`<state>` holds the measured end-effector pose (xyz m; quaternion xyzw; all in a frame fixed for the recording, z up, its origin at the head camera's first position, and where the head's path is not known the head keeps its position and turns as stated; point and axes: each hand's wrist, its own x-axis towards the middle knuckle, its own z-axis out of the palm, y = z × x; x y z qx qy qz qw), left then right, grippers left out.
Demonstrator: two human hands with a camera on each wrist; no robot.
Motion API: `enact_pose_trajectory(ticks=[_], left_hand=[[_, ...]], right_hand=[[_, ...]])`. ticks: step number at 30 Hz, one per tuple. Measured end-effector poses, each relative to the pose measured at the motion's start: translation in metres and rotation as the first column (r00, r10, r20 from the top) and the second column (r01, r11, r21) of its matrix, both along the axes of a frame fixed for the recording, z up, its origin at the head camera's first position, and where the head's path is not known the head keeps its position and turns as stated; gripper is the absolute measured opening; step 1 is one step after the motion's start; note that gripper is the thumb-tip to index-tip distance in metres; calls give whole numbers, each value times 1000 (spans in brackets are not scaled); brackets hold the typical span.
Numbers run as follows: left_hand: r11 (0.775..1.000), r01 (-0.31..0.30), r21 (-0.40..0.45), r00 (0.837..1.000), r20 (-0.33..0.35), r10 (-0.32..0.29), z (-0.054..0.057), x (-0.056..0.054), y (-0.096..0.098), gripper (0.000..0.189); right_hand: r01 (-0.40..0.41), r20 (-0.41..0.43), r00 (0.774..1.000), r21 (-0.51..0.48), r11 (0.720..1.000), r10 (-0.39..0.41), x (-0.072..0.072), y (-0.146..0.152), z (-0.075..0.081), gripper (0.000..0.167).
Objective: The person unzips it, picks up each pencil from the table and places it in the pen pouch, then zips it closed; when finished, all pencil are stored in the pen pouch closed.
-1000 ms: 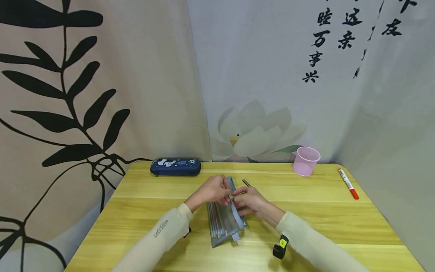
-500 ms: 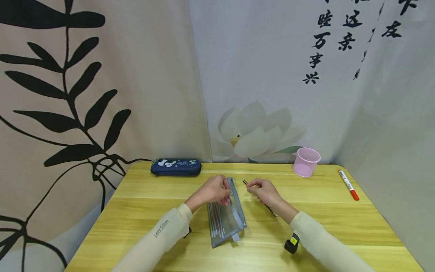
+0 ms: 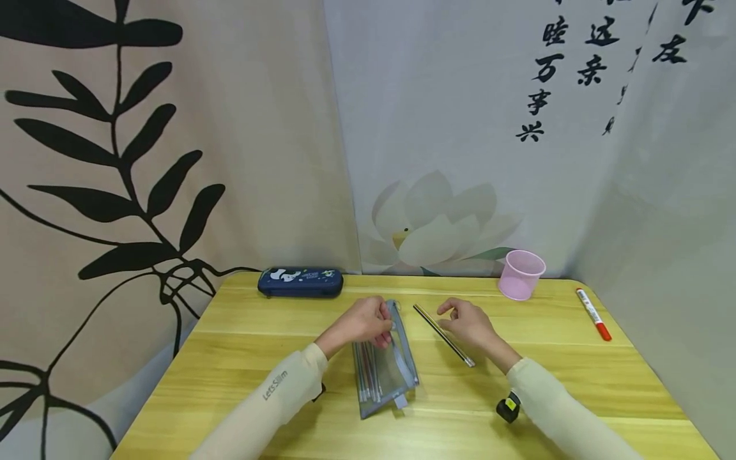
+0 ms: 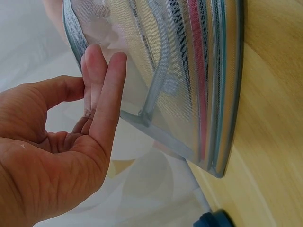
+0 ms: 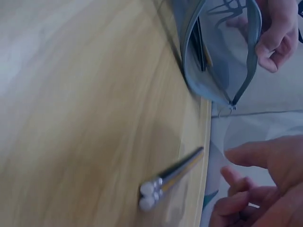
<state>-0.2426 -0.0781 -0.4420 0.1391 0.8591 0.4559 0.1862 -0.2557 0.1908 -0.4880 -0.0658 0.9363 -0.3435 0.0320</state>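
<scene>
My left hand [image 3: 368, 321] pinches the upper edge of a grey mesh zip pouch [image 3: 382, 383], holding its mouth apart. In the left wrist view, the thumb and fingers of that hand meet at the zip edge of the pouch [image 4: 180, 109]. Several pencils [image 4: 200, 94] show through the mesh. To the right of the pouch, two pencils [image 3: 443, 333], one dark and one gold, lie side by side on the table. White eraser ends [image 5: 150, 195] face the right wrist camera. My right hand [image 3: 468, 324] hovers beside these pencils, fingers loosely bent, holding nothing.
A dark blue pencil case [image 3: 300, 282] lies at the back left of the wooden table [image 3: 259, 345]. Toward the back right stands a pink cup [image 3: 522, 276]. A white marker with a red cap [image 3: 593, 313] is near the right edge. Behind the table hangs a printed curtain.
My right hand has drawn away from the pouch toward the right, uncovering the two pencils on the table. The left hand keeps its hold on the pouch in the same place.
</scene>
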Motion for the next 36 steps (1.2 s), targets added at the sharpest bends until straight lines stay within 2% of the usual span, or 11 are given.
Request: enact_pose_trajectory(ticks=[3, 7, 12, 15, 20, 25, 36], left_hand=[[1000, 2, -1, 1000, -4, -2, 0, 0, 1, 4], [1000, 3, -7, 1000, -12, -3, 0, 0, 1, 4], [1000, 6, -10, 1000, -20, -6, 1, 0, 2, 4], [1000, 5, -11, 1000, -20, -6, 1, 0, 2, 4], [1000, 2, -12, 1000, -16, -2, 1, 0, 2, 4], [1000, 5, -11, 1000, -17, -5, 1, 0, 1, 4], [1000, 4, -8, 1000, -11, -4, 2, 1, 1, 5]], right_hand=[[-28, -12, 1000, 66, 997, 29, -2, 7, -1, 24], [-74, 12, 997, 102, 992, 73, -4, 15, -4, 26], [-162, 37, 986, 80, 983, 160, -9, 23, -10, 26], [-187, 41, 982, 52, 981, 185, -11, 25, -13, 26], [-194, 47, 980, 17, 981, 193, -14, 26, -14, 25], [-202, 32, 979, 50, 978, 201, -14, 24, -16, 25], [-118, 70, 992, 142, 983, 109, -10, 18, -14, 30]])
